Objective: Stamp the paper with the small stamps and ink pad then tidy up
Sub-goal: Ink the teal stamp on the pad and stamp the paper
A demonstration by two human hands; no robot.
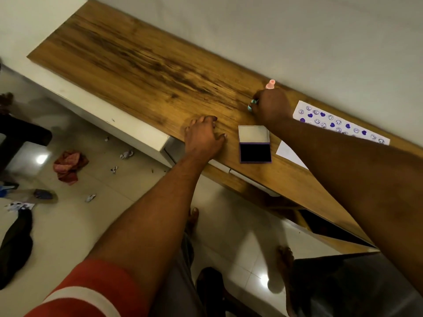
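1 stamped paper strip [338, 122] lies by the wall on the counter [137, 58], 1 open ink pad [255, 144] nearer. 2 stamps show: 1 pink [270, 84] standing, 1 teal [253, 104] pinched in the curled right hand [271, 104]. The left hand [203, 138] rests spread, empty.

The right hand [271, 105] covered most of a small teal stamp [253, 104], so its shape could not be told. Behind this hand only the top of a pink stamp [270, 84] was visible. The right forearm hid a part of the stamped paper [338, 121] and most of a blank sheet [289, 154]. The prints on the paper were too small to read clearly. The worktop [137, 60] was blurred on its far side.
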